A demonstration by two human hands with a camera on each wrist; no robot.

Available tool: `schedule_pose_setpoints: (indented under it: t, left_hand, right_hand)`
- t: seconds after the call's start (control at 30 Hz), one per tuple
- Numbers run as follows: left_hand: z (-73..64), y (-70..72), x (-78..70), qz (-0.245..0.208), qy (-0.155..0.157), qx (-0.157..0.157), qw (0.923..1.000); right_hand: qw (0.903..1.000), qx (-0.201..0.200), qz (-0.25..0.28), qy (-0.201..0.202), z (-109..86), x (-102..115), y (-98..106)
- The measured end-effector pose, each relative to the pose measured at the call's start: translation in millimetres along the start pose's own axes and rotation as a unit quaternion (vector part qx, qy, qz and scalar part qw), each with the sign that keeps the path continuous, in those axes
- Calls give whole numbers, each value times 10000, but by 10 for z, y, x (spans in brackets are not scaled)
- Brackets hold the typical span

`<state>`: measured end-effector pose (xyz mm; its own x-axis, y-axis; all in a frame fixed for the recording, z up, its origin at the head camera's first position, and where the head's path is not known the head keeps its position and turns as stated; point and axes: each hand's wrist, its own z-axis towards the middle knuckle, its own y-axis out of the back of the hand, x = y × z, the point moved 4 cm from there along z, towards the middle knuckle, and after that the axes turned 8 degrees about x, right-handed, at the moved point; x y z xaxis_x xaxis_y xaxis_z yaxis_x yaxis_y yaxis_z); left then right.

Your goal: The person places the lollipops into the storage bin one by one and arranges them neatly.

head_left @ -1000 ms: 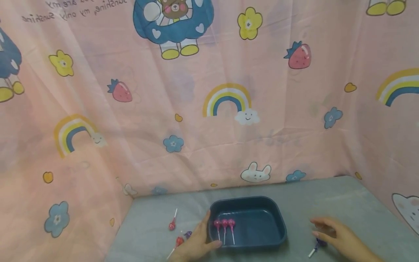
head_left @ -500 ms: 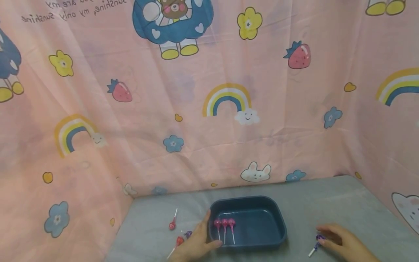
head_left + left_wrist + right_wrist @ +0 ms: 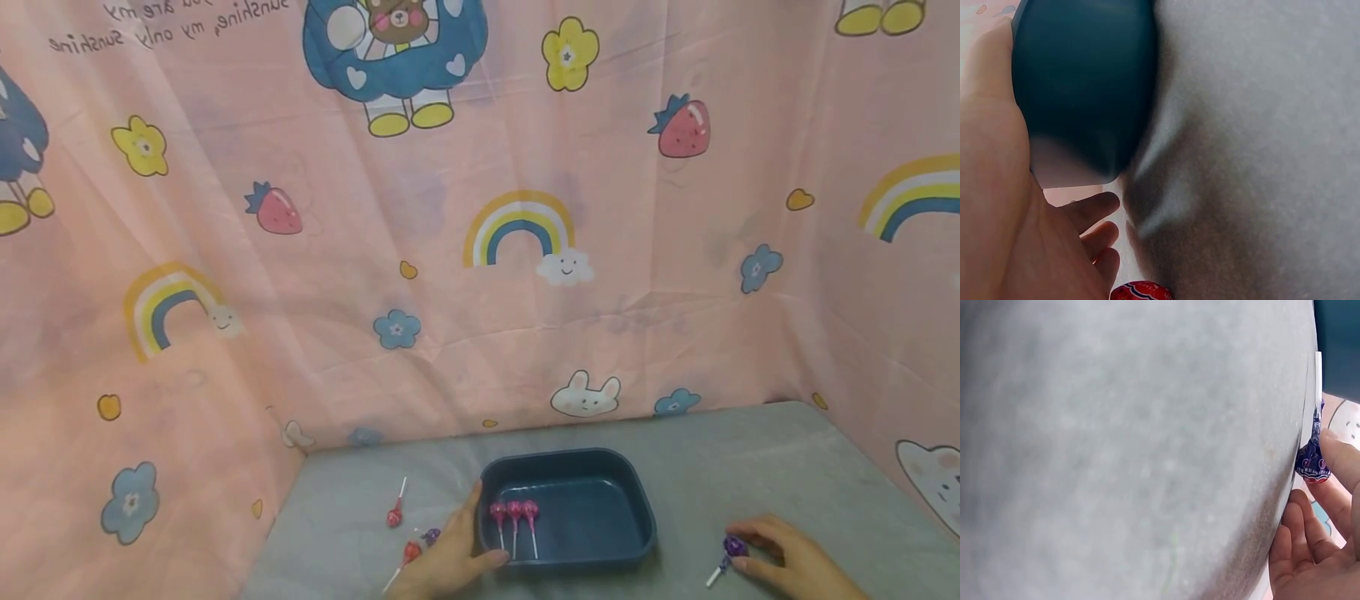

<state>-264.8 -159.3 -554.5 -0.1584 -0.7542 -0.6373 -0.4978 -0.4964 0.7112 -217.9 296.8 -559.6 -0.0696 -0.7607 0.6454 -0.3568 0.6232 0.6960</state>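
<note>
My left hand (image 3: 450, 557) holds the near left corner of a dark blue tray (image 3: 600, 512), its thumb at the front rim and index finger along the left wall. Three pink lollipops (image 3: 514, 510) lie side by side at the tray's left end, sticks toward me. To the tray's right, my right hand (image 3: 791, 560) pinches the purple-wrapped head of a lollipop (image 3: 735, 547) between thumb and index finger. The right wrist view shows this lollipop (image 3: 1314, 464) low at the table surface, its white stick pointing away from the hand.
Left of the tray lie a red lollipop (image 3: 394, 517), another red one (image 3: 412, 551) and a purple one (image 3: 431, 537), the latter two close beside my left hand. The grey table (image 3: 697, 467) meets a pink printed cloth (image 3: 337, 367) at the back and sides.
My right hand has come down onto the purple lollipop, and its thumb and index finger have closed on the head. The left hand and tray stay put.
</note>
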Motion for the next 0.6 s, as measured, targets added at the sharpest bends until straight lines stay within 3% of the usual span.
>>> schedule_pose_setpoints:
  t: [0.23, 0.47, 0.6]
  left_hand:
    - [-4, -1, 15, 31, 28, -2, 10000]
    - [-15, -6, 3, 171, -308, -66, 9994]
    - [-6, -6, 8, 191, -322, -90, 9993]
  right_hand:
    - [9994, -157, -229, 189, 7, -40, 7]
    - [9992, -184, -337, 107, 33, -58, 1]
    - [9990, -240, -346, 124, 24, -49, 7]
